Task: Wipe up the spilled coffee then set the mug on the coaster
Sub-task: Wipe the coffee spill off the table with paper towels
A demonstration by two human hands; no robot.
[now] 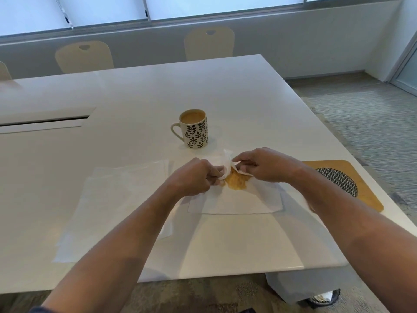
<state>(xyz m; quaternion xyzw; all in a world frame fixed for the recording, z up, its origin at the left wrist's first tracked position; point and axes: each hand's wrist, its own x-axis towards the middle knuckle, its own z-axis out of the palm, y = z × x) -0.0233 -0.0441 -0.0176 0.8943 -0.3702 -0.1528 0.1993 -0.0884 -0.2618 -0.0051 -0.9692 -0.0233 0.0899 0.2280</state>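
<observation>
Hands, left (196, 175) and right (262, 164), each grip pinched on stained napkin (234, 195), fingertips partly hidden, coaster (338, 184) half behind right forearm.

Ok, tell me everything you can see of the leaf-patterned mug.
The cream ceramic mug with dark leaf prints stands upright on the glossy white table, just beyond both hands and the tissue they hold. Its looped handle points to the person's left. It is nearly full of light brown milky coffee. Nothing grips it; only the table touches it. The tan coaster mat lies apart, to the right.
</observation>
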